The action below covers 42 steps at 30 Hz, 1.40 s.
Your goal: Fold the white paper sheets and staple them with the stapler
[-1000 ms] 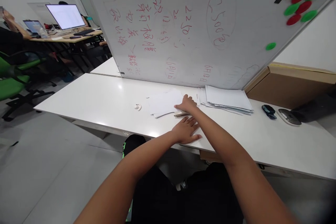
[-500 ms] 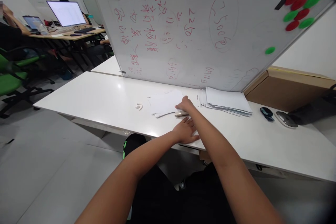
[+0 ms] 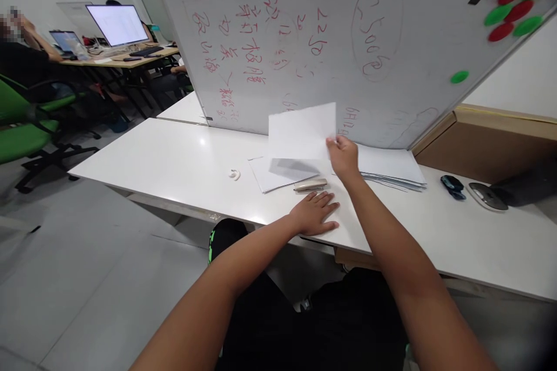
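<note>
My right hand (image 3: 343,156) pinches the right edge of a white sheet of paper (image 3: 302,130), raised and tilted above the desk in front of the whiteboard. Under it, more white paper (image 3: 272,177) lies flat on the desk, partly in the sheet's shadow. My left hand (image 3: 314,213) rests palm down near the desk's front edge, fingers spread, holding nothing. Just beyond its fingertips lies a beige stapler (image 3: 310,185). A thicker stack of paper (image 3: 389,165) sits to the right, partly hidden behind my right hand.
A whiteboard (image 3: 243,93) with red writing and magnets stands along the back of the white desk (image 3: 152,156). A small white curved object (image 3: 234,174) lies left of the papers. At right are a dark small object (image 3: 452,186), a grey oval device (image 3: 487,196) and a cardboard box (image 3: 478,145).
My right hand has lifted a sheet off the papers on the desk and moved up and right with it. My left hand stays flat on the desk; the stapler now shows fully.
</note>
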Each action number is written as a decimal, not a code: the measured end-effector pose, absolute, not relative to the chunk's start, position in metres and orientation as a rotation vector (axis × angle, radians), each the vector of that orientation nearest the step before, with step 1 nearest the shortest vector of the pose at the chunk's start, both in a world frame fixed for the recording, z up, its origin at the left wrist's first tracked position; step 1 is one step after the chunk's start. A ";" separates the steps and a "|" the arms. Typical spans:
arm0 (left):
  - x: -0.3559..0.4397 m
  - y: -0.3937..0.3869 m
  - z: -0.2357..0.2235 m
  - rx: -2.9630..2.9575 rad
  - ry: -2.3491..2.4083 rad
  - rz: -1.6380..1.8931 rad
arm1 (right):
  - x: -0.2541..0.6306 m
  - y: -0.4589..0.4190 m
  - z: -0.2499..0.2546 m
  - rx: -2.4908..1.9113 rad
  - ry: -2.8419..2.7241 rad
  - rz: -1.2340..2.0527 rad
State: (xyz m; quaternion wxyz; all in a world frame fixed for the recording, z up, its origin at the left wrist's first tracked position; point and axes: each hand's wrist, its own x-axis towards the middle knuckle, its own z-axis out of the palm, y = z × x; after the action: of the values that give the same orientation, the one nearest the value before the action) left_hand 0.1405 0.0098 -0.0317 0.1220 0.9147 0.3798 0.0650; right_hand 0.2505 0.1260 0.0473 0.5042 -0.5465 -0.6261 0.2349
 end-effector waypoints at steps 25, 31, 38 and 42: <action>0.072 -0.018 -0.031 2.697 1.315 1.007 | 0.341 0.092 -0.057 -1.241 -0.734 0.900; 0.004 0.022 -0.030 2.352 1.999 0.551 | 0.343 0.094 -0.062 -1.230 -0.754 0.894; 0.009 0.020 -0.036 2.310 2.034 0.487 | 0.344 0.091 -0.062 -1.207 -0.732 0.949; 0.009 0.016 -0.035 2.287 2.058 0.549 | 0.344 0.090 -0.063 -1.185 -0.749 0.943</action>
State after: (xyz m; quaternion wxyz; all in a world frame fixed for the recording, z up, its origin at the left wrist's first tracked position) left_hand 0.0090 0.0159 -0.0346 0.0081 0.7317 0.6586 0.1757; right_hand 0.3440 0.0902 -0.0630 0.6641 -0.5243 -0.3316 0.4173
